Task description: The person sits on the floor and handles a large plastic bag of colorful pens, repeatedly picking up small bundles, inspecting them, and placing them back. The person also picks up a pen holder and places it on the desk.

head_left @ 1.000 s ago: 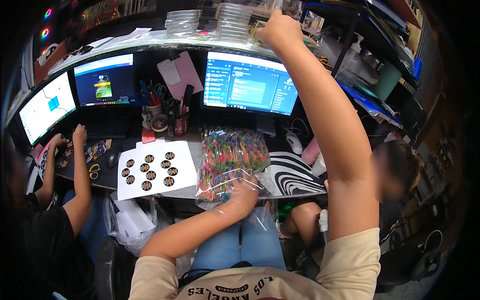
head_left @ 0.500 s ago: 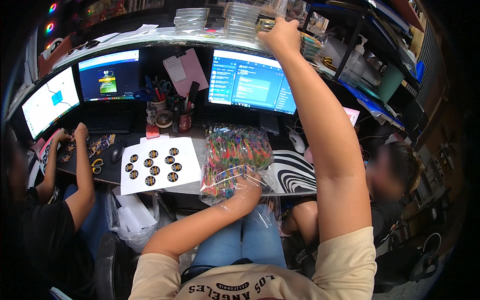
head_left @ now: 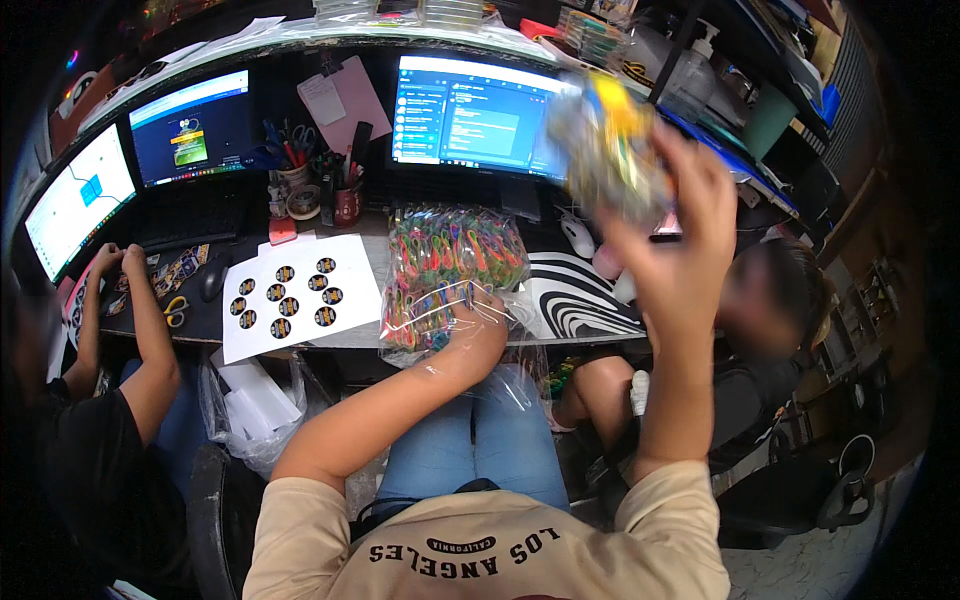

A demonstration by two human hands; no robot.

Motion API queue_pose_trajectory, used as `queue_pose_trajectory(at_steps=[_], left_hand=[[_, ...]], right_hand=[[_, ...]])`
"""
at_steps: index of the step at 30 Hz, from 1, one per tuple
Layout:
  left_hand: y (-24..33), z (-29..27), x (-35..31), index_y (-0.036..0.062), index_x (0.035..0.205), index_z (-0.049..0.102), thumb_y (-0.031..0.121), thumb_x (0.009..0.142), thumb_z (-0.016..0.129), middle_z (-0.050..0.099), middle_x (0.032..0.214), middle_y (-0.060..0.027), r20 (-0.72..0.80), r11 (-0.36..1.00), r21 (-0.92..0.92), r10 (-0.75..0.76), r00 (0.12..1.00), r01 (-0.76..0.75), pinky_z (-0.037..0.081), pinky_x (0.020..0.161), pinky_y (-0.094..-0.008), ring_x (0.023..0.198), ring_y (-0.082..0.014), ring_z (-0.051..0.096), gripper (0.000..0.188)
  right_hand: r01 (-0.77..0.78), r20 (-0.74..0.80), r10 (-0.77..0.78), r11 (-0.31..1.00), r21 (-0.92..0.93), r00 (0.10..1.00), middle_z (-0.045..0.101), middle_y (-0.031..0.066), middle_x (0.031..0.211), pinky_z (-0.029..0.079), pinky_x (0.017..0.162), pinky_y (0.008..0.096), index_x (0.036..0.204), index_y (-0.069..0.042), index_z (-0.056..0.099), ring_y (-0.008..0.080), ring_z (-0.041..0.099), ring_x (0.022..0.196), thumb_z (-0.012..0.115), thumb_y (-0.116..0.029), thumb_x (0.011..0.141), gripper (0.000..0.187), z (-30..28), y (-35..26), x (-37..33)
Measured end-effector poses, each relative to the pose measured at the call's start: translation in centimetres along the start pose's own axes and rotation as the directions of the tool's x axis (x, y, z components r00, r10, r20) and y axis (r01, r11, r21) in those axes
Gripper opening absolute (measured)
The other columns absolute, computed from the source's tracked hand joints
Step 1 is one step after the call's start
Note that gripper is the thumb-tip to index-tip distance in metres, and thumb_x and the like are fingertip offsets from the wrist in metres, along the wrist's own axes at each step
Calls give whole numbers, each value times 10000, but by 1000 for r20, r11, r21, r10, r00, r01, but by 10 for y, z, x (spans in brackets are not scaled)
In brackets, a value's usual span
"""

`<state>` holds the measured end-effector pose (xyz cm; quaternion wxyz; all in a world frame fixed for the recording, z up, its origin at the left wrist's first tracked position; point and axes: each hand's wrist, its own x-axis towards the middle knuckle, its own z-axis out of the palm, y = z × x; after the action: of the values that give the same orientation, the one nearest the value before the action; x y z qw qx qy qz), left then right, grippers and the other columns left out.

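Note:
A clear plastic bag [head_left: 455, 240] packed with rows of colourful looped cords lies on the desk before me. My left hand [head_left: 478, 330] is at its near end, with clear plastic over the wrist. Its fingers are curled against the bag and partly hidden by plastic and white strips. Raised in front of the right monitor, my right hand [head_left: 685, 215] grips a yellow and clear plastic packet [head_left: 610, 145]. Motion blurs the packet, so its contents cannot be made out.
Left of the bag lies a white sheet [head_left: 300, 295] with round black stickers. Behind it stand pen cups [head_left: 347, 205] and monitors [head_left: 475, 120]. A co-worker's hands [head_left: 120, 258] work at far left; another person [head_left: 765, 310] sits close on my right. Above runs a shelf [head_left: 330, 45].
My right hand has come down from the upper shelf toward me, bringing the yellow packet. My left hand stays at the bag. The whole view has shifted slightly.

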<state>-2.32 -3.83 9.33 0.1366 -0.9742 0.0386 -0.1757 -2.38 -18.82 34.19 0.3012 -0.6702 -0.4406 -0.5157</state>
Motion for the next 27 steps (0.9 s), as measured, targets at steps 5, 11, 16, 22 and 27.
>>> queue_pose_trajectory(at_steps=[5, 11, 16, 22, 27], left_hand=[[0, -3, -1, -45, 1234, 596, 262, 841, 627, 453, 1410, -183, 59, 1000, -30, -1, 998, 3, 268, 994, -752, 1352, -444, 377, 500], [-6, -5, -2, 49, 1052, 709, 325, 832, 680, 446, 1395, -217, 68, 983, -181, 24, 997, -11, 220, 1014, -756, 1380, -453, 317, 355], [-7, -14, -7, 191, 1413, 477, 337, 904, 608, 490, 1346, -235, -49, 943, -332, -11, 999, -5, 257, 1021, -719, 1344, -451, 372, 545], [-10, -30, -6, 355, 1546, 97, 306, 940, 565, 506, 1316, -269, -1, 966, -255, 35, 999, -34, 321, 968, -700, 1311, -465, 408, 767], [-15, -34, -5, 324, 1548, 105, 223, 941, 532, 495, 1327, -276, 65, 942, -335, 55, 996, -30, 278, 1007, -711, 1327, -469, 387, 749]], right_hand=[[-445, 92, 448, 894, -47, 889, 495, 165, 1161, 474, 898, 356, 1294, -77, 582, 285, 564, 1043, 792, -51, 635, 693, -1, 5, -142], [-619, 119, 633, 774, -133, 765, 454, 210, 1230, 421, 975, 423, 1331, -78, 538, 372, 498, 1125, 773, -63, 660, 711, 50, 61, -269], [-677, 165, 703, 711, -189, 692, 375, 248, 1345, 387, 1011, 469, 1438, -116, 388, 397, 455, 1205, 803, -124, 685, 860, 63, 71, -312], [-761, 338, 928, -332, 557, -157, 270, 118, 1509, 350, 978, 592, 1528, -217, 23, 308, 340, 1337, 800, -393, 775, 1097, 62, 64, -296], [-493, 550, 769, -635, 595, -327, 443, 108, 1383, 369, 976, 544, 1358, -180, 418, 289, 419, 1251, 755, -343, 786, 683, 57, 69, -278]])
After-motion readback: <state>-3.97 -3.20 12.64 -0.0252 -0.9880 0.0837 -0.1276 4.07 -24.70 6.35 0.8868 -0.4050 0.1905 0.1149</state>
